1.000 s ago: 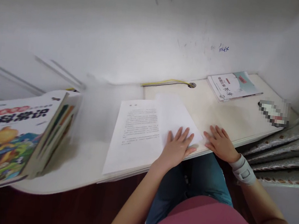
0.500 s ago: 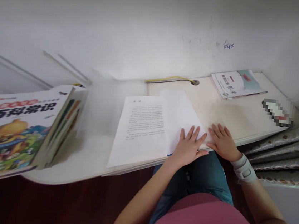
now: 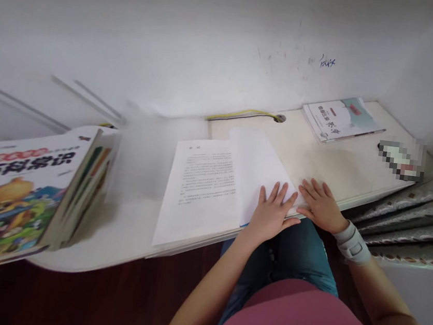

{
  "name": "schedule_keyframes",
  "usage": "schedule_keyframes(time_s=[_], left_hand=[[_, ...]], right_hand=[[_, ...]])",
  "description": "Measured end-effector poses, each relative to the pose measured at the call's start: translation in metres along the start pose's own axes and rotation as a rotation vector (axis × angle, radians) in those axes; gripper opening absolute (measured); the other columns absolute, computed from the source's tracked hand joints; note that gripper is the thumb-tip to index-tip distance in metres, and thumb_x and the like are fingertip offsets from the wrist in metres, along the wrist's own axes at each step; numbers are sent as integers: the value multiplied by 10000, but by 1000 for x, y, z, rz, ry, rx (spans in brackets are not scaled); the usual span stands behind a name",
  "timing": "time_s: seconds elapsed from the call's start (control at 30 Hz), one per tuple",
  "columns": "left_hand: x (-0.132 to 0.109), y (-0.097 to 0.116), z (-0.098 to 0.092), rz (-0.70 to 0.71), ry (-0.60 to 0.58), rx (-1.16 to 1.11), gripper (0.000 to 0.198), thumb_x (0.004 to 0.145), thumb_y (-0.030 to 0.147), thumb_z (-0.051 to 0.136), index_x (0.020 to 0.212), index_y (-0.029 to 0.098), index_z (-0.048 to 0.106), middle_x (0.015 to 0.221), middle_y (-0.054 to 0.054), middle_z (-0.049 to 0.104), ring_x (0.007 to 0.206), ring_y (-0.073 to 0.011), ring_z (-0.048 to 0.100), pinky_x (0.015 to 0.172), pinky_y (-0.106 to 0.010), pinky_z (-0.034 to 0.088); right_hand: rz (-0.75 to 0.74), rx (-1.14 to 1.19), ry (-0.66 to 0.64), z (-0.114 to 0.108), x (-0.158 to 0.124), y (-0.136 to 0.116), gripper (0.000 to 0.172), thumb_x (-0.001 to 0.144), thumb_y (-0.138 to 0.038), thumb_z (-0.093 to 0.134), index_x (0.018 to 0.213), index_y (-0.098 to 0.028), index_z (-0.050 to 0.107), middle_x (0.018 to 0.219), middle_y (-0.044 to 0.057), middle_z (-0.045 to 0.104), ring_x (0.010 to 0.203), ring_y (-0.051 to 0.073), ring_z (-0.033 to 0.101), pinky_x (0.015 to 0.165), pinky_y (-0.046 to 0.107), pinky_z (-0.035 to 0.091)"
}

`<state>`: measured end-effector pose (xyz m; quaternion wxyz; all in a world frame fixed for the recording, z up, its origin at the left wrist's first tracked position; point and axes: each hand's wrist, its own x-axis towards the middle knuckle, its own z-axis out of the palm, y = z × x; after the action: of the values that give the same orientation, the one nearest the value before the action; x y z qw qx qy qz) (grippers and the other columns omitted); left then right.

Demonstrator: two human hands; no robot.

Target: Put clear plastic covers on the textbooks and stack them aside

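My left hand (image 3: 272, 214) lies flat, fingers spread, on the near right corner of a blank white sheet (image 3: 257, 167). That sheet overlaps a printed page (image 3: 201, 187) on a stack of paper at the desk's front edge. My right hand (image 3: 320, 205) rests flat beside it on the white desk (image 3: 341, 166), fingers stretched out, touching the sheet's right edge. A white band (image 3: 352, 244) wraps my right wrist. Neither hand holds anything.
A stack of colourful children's books (image 3: 22, 187) sits at the left. A thin booklet (image 3: 341, 119) lies at the far right by the wall, near a blurred small object (image 3: 400, 158). A yellow cable (image 3: 241, 115) runs to a desk hole. Patterned fabric (image 3: 413, 216) lies right.
My left hand slid a little to the right along the blank sheet, closer to my right hand. The view shifted slightly; nothing else moved.
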<state>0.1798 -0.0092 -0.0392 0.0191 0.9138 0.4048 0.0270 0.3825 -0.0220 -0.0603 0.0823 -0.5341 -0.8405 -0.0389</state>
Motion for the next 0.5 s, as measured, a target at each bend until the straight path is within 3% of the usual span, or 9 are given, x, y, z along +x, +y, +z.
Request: schedule_keyframes(time_s=[0.5], left_hand=[[-4,11,4,40,7,-2,769,854,665,341,1445,173,334,1534,-168,247,1416,-359,187,1079,-653,185]], right_hand=[[8,53,27,0,-1,1,783,887,-659,276,1468,-135,291,1499,149,333,1396,297,267,1102,522,218]])
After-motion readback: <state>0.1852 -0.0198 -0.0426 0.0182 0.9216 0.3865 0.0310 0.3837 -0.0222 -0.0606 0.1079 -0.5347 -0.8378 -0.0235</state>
